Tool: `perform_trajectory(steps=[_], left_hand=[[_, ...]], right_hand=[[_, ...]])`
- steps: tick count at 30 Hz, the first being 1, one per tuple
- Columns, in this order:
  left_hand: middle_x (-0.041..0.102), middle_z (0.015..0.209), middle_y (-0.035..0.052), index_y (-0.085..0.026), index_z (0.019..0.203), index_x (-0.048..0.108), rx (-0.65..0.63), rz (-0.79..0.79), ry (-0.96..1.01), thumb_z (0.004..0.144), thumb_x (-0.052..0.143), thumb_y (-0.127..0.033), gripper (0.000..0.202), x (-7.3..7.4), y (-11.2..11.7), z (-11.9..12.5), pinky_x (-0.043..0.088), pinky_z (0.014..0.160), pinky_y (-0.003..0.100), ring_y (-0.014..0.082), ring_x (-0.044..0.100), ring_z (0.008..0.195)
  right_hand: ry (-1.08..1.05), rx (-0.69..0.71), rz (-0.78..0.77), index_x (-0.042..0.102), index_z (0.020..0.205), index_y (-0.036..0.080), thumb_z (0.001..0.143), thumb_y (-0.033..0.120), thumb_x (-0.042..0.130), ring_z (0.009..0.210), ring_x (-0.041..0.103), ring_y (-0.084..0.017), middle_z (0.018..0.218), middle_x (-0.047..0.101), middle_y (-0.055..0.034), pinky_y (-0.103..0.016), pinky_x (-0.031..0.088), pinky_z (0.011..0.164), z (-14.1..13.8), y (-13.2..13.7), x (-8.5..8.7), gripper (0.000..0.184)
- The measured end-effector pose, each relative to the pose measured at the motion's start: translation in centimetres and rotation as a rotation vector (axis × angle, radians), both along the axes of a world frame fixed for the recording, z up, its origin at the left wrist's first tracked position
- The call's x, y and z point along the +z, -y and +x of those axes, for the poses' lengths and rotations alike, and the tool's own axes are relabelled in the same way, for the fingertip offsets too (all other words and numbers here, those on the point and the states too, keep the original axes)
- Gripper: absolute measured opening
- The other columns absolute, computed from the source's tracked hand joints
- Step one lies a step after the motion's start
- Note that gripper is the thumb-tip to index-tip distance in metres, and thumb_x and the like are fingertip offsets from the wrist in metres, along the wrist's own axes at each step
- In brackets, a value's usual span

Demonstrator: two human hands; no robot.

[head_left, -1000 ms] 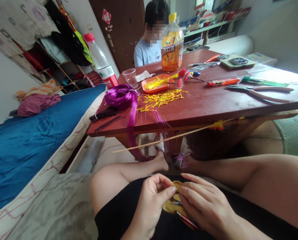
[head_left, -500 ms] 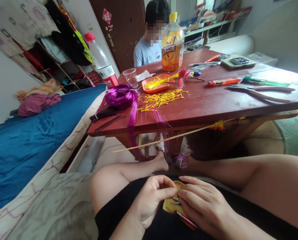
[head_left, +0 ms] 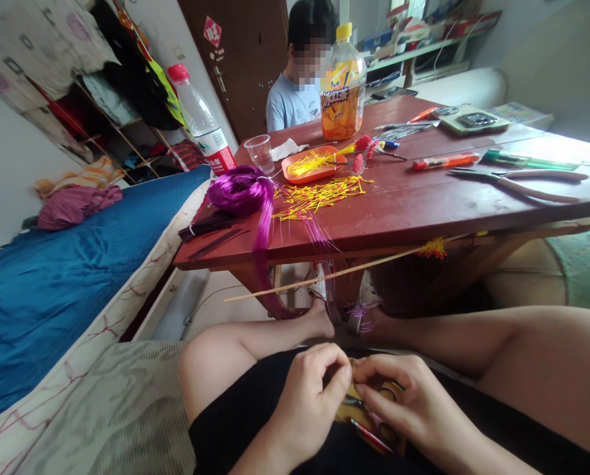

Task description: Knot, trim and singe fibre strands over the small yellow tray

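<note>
The left hand [head_left: 314, 394] and right hand [head_left: 407, 398] bring their bent fingertips close together above the lap [head_left: 225, 422]; whether they pinch something tiny, I cannot tell. Just beneath them are scissors [head_left: 354, 402], a red pen [head_left: 368, 435] and a yellow tray [head_left: 343, 414]. Beyond, purple thread [head_left: 235, 191] lies on the table [head_left: 398, 211].

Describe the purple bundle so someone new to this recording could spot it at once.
Find the dark red table, then its left end beside the blue bed cover. There lies the purple bundle, glossy, with strands hanging over the near edge. Its thick coil sets it apart from the straight yellow stems and dark sticks.
</note>
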State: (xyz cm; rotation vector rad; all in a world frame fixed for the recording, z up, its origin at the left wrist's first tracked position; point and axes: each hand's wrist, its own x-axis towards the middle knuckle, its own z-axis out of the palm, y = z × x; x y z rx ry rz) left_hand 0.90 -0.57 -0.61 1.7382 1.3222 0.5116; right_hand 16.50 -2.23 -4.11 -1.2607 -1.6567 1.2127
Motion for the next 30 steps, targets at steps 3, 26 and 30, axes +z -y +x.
perform_trajectory(steps=[3,26,30], left_hand=[[0.053,0.066,0.0002,-0.018,0.065,0.052,-0.013,0.110,-0.069,0.086,0.045,-0.025,0.023,-0.1,0.0,0.1,0.035,0.063,0.025,0.0155,0.050,0.067],[0.054,0.062,0.0011,-0.015,0.065,0.053,-0.220,0.903,-0.360,0.083,0.038,-0.004,0.025,-1.8,0.4,-0.4,0.036,0.071,0.032,0.0148,0.047,0.064],[0.058,0.070,0.0020,-0.017,0.068,0.052,-0.088,0.839,-0.361,0.084,0.043,-0.010,0.019,-0.6,0.8,-0.2,0.038,0.072,0.033,0.0166,0.052,0.070]], right_hand=[[-0.089,-0.003,-0.116,0.057,0.063,0.016,0.074,0.023,0.051,0.052,0.049,-0.012,0.056,0.055,0.0019,-0.021,0.039,0.049,0.0,0.0,-0.2,0.014],[0.131,0.072,-0.087,0.056,0.064,0.018,0.079,0.020,0.045,0.059,0.050,-0.015,0.063,0.056,-0.0005,-0.025,0.036,0.056,-0.6,-0.8,0.9,0.019],[-0.099,0.032,-0.135,0.056,0.062,0.017,0.080,0.029,0.049,0.065,0.049,-0.016,0.069,0.051,-0.0010,-0.025,0.038,0.059,-0.5,-1.1,0.4,0.023]])
